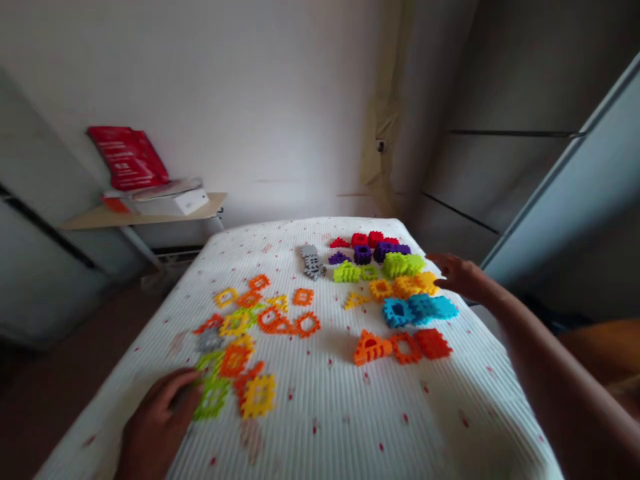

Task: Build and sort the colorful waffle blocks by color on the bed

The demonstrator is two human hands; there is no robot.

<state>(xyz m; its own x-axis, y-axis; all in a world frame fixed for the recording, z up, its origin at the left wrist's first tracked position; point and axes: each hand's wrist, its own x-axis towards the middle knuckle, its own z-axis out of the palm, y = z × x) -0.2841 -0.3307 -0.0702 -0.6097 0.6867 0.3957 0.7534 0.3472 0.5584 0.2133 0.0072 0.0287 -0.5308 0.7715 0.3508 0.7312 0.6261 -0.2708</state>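
Low on the left, my left hand [163,417] has its thumb and forefinger closed at the edge of a green notched building tile [213,398]. Orange, yellow, green and grey tiles lie loosely scattered just beyond it. Reaching across on the right, my right hand [456,275] has its fingers apart, with nothing visible in them. It is beside the yellow tile stack [415,285] and the lime-green tile stack [403,265]. Blue tiles [420,310] stand nearer to me, then orange tiles [405,347]. Purple tiles [393,251] and red tiles [367,239] are farther back.
Grey tiles [311,261] form a short row at the middle of the white patterned bed cover [325,427]. A small table [215,202] bearing a box [180,200] and red bag [130,160] stands behind left. Grey cabinets [505,173] flank the right side.
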